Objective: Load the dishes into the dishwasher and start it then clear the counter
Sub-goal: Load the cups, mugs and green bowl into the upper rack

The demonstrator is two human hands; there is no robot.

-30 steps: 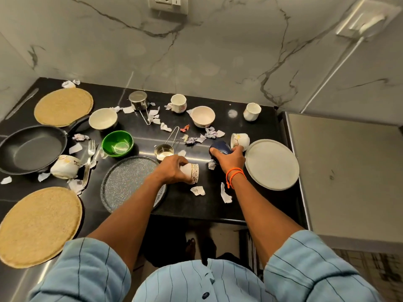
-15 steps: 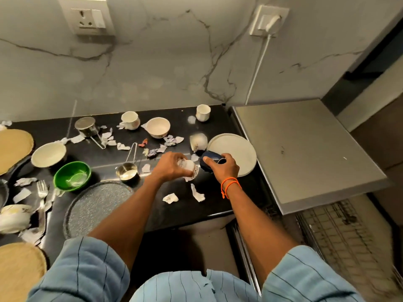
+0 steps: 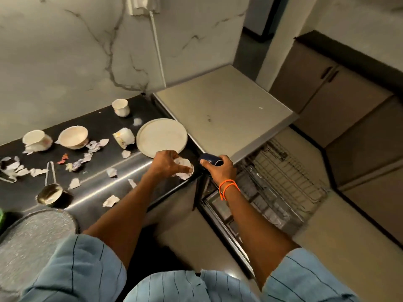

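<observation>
Left hand (image 3: 166, 163) grips a white patterned cup (image 3: 185, 170) at the tabletop's (image 3: 91, 188) right edge; right hand (image 3: 219, 168) clutches a dark blue cup (image 3: 208, 159) just above the open dishwasher rack (image 3: 285, 177) at 3 o'clock. Both look rigid, breakable ceramic (probably slick) — best held round the body. Cream plate (image 3: 161, 136) at 12 o'clock, paper scraps (image 3: 111, 200) — nothing blocks the rack.

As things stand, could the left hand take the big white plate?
Probably not yet: the left hand already holds a white cup, though the white plate lies just beyond it, unobstructed.
</observation>
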